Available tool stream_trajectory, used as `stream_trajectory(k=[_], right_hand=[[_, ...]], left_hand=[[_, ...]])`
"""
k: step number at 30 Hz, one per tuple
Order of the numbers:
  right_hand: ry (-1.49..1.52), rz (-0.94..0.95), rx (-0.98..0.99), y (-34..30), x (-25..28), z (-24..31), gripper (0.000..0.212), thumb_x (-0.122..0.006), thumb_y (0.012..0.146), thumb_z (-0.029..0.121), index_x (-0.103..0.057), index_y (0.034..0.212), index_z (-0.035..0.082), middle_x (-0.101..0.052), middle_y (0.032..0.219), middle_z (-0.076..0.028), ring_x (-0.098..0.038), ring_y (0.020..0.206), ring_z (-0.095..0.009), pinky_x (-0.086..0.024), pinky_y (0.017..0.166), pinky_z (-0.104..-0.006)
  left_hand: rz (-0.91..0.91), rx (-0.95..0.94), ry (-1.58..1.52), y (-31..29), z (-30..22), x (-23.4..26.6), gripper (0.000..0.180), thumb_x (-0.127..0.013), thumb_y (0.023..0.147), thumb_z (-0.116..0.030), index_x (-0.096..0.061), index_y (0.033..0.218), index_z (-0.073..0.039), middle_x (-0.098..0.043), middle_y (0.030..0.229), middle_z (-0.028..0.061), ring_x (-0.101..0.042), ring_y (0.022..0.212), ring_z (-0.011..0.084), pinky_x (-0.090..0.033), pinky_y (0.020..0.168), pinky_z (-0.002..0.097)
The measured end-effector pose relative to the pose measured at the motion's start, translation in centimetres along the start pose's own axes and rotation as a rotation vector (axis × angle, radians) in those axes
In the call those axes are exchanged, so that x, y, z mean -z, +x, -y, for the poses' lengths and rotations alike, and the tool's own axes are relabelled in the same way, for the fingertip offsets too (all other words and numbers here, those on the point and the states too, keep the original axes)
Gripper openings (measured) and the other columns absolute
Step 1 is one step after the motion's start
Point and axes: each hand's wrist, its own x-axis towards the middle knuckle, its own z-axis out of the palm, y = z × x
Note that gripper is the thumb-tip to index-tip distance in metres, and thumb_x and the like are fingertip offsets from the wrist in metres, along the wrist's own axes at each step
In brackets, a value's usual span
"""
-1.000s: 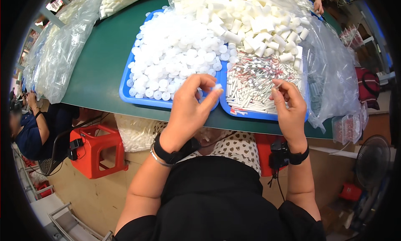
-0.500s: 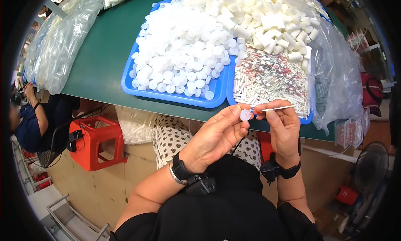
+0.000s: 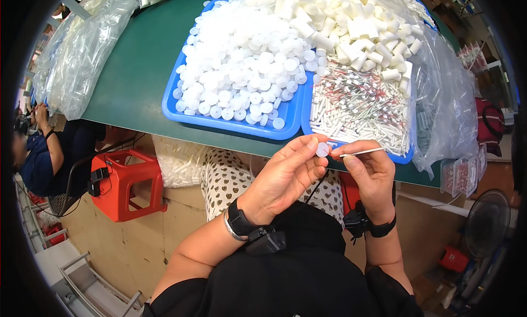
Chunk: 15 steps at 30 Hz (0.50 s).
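Between thumb and fingertips, my left hand point(image 3: 288, 177) pinches a small translucent white plastic disc point(image 3: 322, 150) with a hole in its middle. Close beside it, my right hand point(image 3: 373, 179) is closed on a thin white stick-like part point(image 3: 365, 151), whose far end points to the right. A fine reddish wire seems to run from that part toward the disc; whether it passes through the hole is too small to tell. Both hands hover just off the near table edge, below a blue tray point(image 3: 403, 159) piled with similar thin white parts with red and dark wires.
A second blue tray point(image 3: 282, 133) heaped with white discs lies on the green table point(image 3: 132, 89). Cream foam cylinders point(image 3: 351, 31) are piled behind. Clear plastic bags point(image 3: 93, 59) lie left and right. A red stool point(image 3: 129, 185), a person point(image 3: 52, 157) and a fan point(image 3: 487, 223) are around.
My right hand's fingers have shifted slightly, and the thin white part now tilts and sits a little lower and further left. My left hand holds the disc in nearly the same spot.
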Motion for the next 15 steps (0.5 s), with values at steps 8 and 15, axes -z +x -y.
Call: stream_trajectory(k=[8,15], right_hand=[[0.029,-0.022,-0.096,0.1,-0.2,0.4,0.012,-0.06,0.092,-0.001,-0.061,0.104,-0.005,-0.067,0.101,-0.012,-0.066,0.095,-0.018,-0.051,0.086,-0.03],[-0.211,0.052,0.067,0.4,-0.4,-0.7,0.02,-0.069,0.086,-0.001,-0.066,0.107,0.0,-0.066,0.1,-0.008,-0.062,0.091,-0.013,-0.05,0.082,-0.0261]], left_hand=[[-0.033,-0.075,0.232,-0.3,0.2,-0.2,0.025,-0.06,0.098,-0.016,-0.057,0.118,-0.002,-0.062,0.102,0.0035,-0.061,0.088,0.0095,-0.052,0.079,0.0245],[-0.019,-0.079,0.234,-0.4,0.1,0.2,0.024,-0.061,0.097,-0.012,-0.058,0.118,-0.001,-0.063,0.102,0.0042,-0.062,0.086,0.0102,-0.051,0.078,0.0247]])
